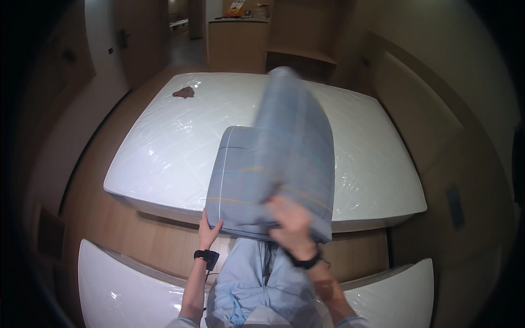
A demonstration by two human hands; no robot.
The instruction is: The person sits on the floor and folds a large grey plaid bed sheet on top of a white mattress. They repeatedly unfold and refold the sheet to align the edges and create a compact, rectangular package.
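Observation:
A folded grey fabric (pixel 242 184), perhaps bedding, with white, orange and blue lines, lies at the near edge of a white plastic-wrapped mattress (pixel 180 143). At its near left corner my left hand (pixel 210 231) grips it, thumb on top and the other fingers along the side. My right hand (pixel 292 223), blurred by motion, is closed on the edge of a raised fold. That fold (pixel 293 110) leans up and away over the mattress, also blurred. Beneath the lifted layer, part of the folded stack is hidden.
A small brown item (pixel 184 92) sits on the mattress's far left. Behind me is another plastic-wrapped mattress (pixel 131 287), across a strip of wooden floor (pixel 164 238). A cabinet (pixel 238 43) with small items stands beyond the far end, and a door (pixel 139 41) at the far left.

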